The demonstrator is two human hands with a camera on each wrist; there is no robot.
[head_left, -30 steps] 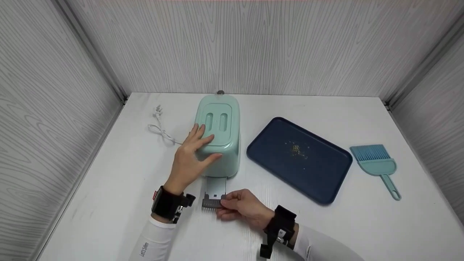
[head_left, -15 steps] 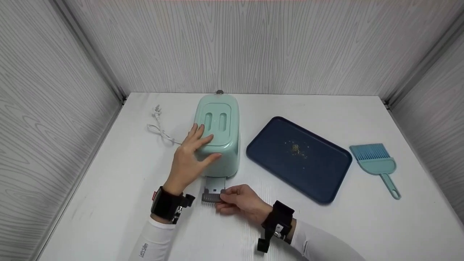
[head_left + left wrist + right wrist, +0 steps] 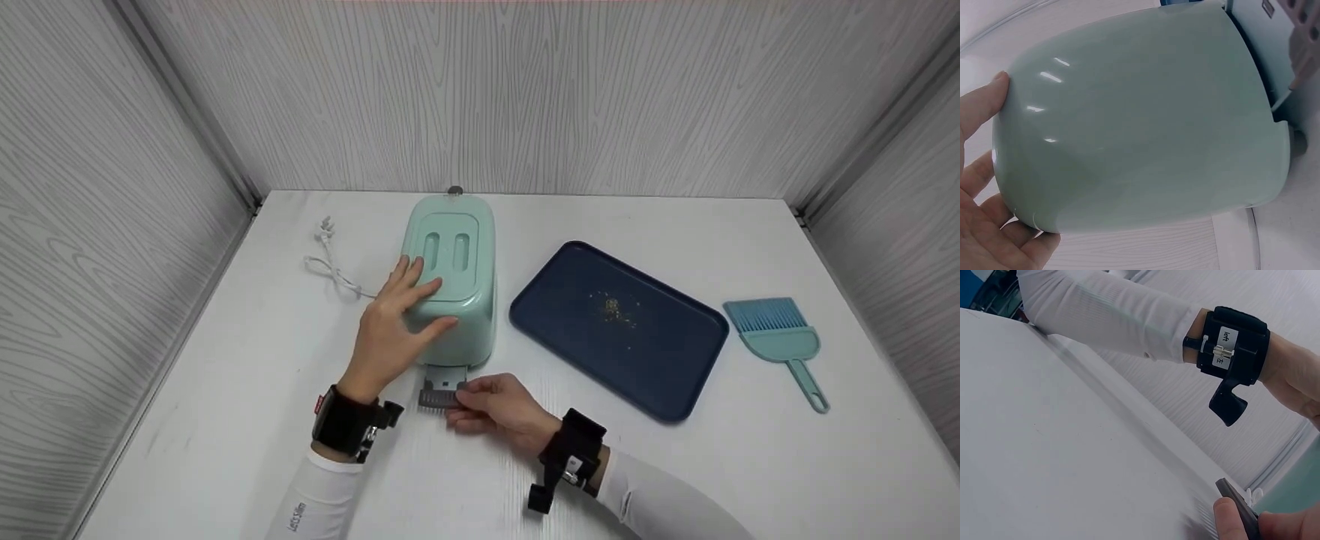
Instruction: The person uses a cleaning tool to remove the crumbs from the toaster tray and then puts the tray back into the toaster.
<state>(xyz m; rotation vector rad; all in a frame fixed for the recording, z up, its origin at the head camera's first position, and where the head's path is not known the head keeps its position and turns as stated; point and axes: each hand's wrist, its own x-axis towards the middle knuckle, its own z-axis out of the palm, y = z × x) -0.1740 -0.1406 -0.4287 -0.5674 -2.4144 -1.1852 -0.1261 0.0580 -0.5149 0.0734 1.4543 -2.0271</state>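
A mint-green toaster (image 3: pixel 450 330) with two recessed slots in its top lid (image 3: pixel 447 259) stands left of the table's middle. My left hand (image 3: pixel 390 330) rests on its near left corner, fingers spread over the lid and thumb on the near end. The left wrist view shows fingertips and thumb at the edge of the glossy toaster body (image 3: pixel 1129 124). From the toaster's near bottom, a short stretch of metal crumb tray (image 3: pixel 445 375) sticks out. Thumb and fingers of my right hand (image 3: pixel 502 409) pinch the right side of its ribbed grey handle (image 3: pixel 436 398).
A dark blue tray (image 3: pixel 600 367) with crumbs (image 3: pixel 613 307) in its middle lies right of the toaster. Farther right is a teal brush and dustpan set (image 3: pixel 780 343). The toaster's white cord (image 3: pixel 330 271) lies coiled at left, and walls border the table.
My right hand has moved forward with the handle, and the crumb tray has slid farther into the toaster. The left hand has stayed on the toaster.
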